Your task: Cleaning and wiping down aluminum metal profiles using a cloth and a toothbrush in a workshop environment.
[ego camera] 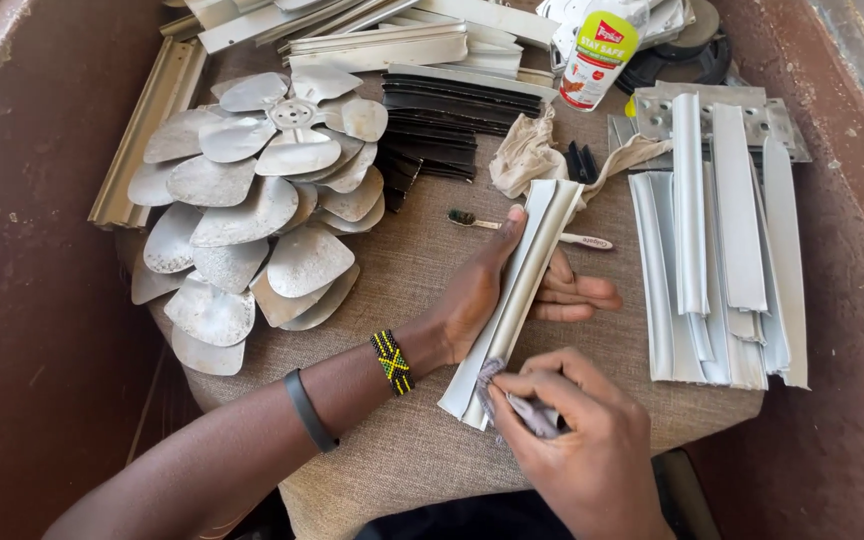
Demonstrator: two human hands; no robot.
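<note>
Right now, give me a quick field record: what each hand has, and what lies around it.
left hand: holds a pale metal strip slanted over the cloth-covered table
right hand: presses a small grey rag to the strip's near end
left of hands: pile of metal fan blades
right of hands: stack of similar strips
behind strip: toothbrush, crumpled cloth, spray bottle

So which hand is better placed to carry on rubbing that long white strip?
Probably the right hand: it pinches the small cloth against the white strip. The left hand is busy holding it.
</note>
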